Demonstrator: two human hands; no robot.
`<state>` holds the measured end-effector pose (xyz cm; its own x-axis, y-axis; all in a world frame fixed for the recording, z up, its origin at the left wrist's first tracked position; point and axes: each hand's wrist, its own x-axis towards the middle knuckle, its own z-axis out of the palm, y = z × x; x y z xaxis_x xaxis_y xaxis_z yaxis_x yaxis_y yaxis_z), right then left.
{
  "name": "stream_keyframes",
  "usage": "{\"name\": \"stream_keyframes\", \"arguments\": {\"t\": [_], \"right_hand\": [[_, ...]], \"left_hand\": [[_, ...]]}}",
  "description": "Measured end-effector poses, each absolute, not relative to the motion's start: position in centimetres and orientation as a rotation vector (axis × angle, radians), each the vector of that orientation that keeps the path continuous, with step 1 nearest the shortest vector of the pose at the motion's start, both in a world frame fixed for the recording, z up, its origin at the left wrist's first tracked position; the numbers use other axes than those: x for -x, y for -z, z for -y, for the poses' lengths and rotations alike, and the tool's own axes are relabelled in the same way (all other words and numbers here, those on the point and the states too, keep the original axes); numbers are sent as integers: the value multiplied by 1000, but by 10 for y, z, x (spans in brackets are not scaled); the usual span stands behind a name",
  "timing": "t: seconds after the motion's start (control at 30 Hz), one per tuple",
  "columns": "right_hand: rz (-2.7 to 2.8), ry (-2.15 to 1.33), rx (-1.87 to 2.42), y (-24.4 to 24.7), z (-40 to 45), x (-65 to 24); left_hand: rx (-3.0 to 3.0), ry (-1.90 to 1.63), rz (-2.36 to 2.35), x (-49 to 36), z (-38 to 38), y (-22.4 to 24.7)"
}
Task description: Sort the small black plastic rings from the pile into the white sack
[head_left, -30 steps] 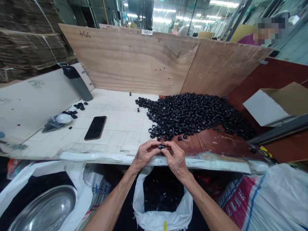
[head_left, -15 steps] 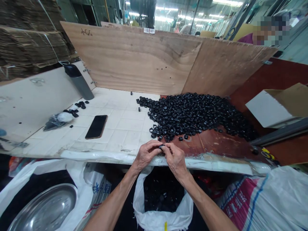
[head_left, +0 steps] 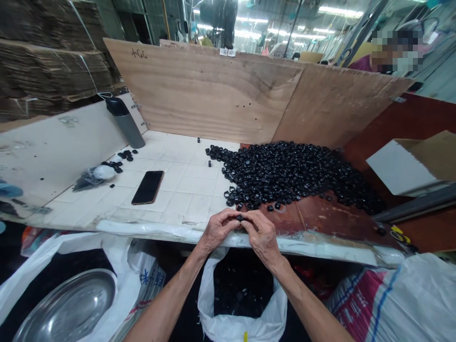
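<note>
Between the fingertips of both hands is a small black plastic ring (head_left: 240, 218), mostly covered by the fingers. My left hand (head_left: 218, 229) pinches it from the left, and my right hand (head_left: 262, 232) pinches it from the right. Both hands are at the front edge of the table. Just beyond them spreads a large pile of black plastic rings (head_left: 285, 171). Below the hands, an open white sack (head_left: 242, 325) holds many small black pieces.
A phone (head_left: 147, 187), a grey bottle (head_left: 128, 126) and a bag of black pieces (head_left: 87, 179) are on the left. To the right sit a cardboard box (head_left: 402, 166) and yellow-handled scissors (head_left: 401, 235). A wooden board (head_left: 206, 90) closes off the back. A metal basin (head_left: 71, 304) lies lower left.
The view has shifted slightly. Both hands stay together at the table edge, their fingers moving a little around the small black ring.
</note>
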<state>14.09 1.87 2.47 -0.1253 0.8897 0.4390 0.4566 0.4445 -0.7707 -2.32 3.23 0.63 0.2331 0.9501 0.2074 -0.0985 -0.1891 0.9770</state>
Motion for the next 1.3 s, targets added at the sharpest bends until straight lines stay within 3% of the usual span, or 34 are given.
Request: {"name": "stream_keyframes", "arguments": {"t": [0.33, 0.63, 1.3], "right_hand": [[1988, -301, 1470, -12, -23, -146], [1764, -624, 1318, -22, -13, -145], [1829, -557, 1316, -27, -5, -149]], "left_hand": [[-1586, -1205, -819, 24, -33, -3], [-1509, -1211, -820, 23, -33, -2], [-1553, -1206, -864, 25, -31, -3]]}}
